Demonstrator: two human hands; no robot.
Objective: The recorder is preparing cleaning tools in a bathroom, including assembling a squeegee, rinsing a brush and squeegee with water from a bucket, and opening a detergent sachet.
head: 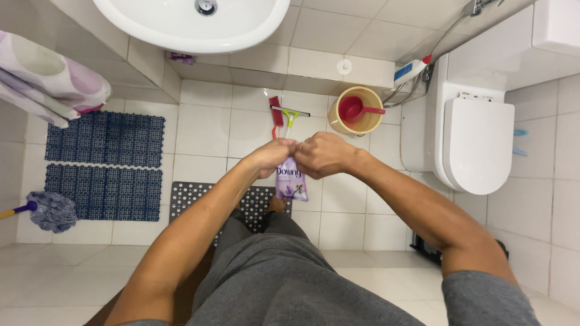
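We hold a small purple sachet (291, 180) over the bathroom floor (205, 130), its long axis running straight down from our hands, top edge up and bottom edge toward our feet. Our left hand (271, 156) and right hand (323, 154) meet knuckle to knuckle just above it, each pinching the sachet's upper edge, fingers curled closed on the packet so that it hangs below and between them. Beyond the sachet lie a red brush (276, 112) and a squeegee (290, 116) on the tiles, with a tan bucket (338, 124) holding a red dipper (356, 109) beside the white toilet (477, 142). Blue mats (106, 160) cover the floor to our left.
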